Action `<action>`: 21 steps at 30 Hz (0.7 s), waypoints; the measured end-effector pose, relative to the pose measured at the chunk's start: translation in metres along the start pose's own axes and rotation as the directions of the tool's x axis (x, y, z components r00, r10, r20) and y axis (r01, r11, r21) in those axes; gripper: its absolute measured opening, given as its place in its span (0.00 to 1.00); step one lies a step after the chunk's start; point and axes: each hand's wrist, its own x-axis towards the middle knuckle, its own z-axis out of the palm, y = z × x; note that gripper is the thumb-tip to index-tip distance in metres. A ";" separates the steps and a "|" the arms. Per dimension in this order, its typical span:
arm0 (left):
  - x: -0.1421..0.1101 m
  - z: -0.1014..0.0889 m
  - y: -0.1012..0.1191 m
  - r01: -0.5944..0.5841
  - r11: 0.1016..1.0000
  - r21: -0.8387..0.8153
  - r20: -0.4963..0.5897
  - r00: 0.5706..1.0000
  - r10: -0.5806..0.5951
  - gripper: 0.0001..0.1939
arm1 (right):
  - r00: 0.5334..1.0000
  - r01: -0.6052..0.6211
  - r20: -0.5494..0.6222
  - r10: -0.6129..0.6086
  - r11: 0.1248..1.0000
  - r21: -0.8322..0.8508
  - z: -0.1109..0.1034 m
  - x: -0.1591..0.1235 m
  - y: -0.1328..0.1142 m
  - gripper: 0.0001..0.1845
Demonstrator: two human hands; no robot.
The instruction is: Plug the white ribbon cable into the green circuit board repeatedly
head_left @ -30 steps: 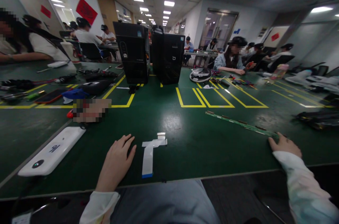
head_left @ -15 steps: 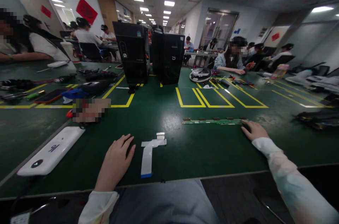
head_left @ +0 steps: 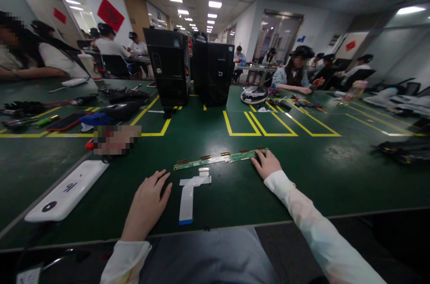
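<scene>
A long, narrow green circuit board (head_left: 215, 160) with several brown-gold connectors along its far edge lies slightly slanted across the green table. Its right end is held by my right hand (head_left: 268, 163), thumb on the near side and fingers over the top. My left hand (head_left: 149, 199) rests on the tabletop with fingers spread, holding nothing. Just to the right of that hand lies a folded white ribbon cable (head_left: 187, 201) with a blue end strip toward me. The board's middle passes just beyond the cable's metal connector (head_left: 204, 172).
A white power bank-like device (head_left: 69, 190) lies at the left. Two black computer towers (head_left: 215, 73) stand at the back. Tools and a phone (head_left: 65, 122) crowd the left side; a dark bundle (head_left: 399, 152) lies far right. Other people sit around.
My right hand has moved left, bringing the circuit board with it from the right side to beyond the ribbon cable, now more slanted. My left hand has stayed in place.
</scene>
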 end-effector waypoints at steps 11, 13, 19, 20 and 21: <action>0.000 0.001 0.002 0.011 1.000 -0.008 -0.002 1.000 -0.011 0.24 | 0.990 -0.061 0.121 0.066 0.997 -0.040 -0.028 -0.018 -0.076 0.33; 0.000 0.000 0.001 0.010 1.000 -0.008 0.006 1.000 -0.010 0.25 | 0.989 -0.055 0.137 0.060 0.998 -0.035 -0.031 -0.016 -0.086 0.33; 0.001 -0.001 0.001 0.010 1.000 -0.007 0.019 1.000 -0.010 0.24 | 0.990 0.029 0.139 -0.036 0.998 0.051 -0.030 -0.006 -0.110 0.34; 0.001 -0.002 0.001 0.012 1.000 -0.009 0.019 1.000 -0.012 0.24 | 0.990 0.051 0.129 -0.061 0.996 0.077 -0.028 -0.005 -0.113 0.35; 0.001 -0.002 0.001 0.014 1.000 -0.013 0.018 1.000 -0.014 0.24 | 0.990 0.077 0.108 -0.089 0.991 0.108 -0.026 -0.004 -0.115 0.36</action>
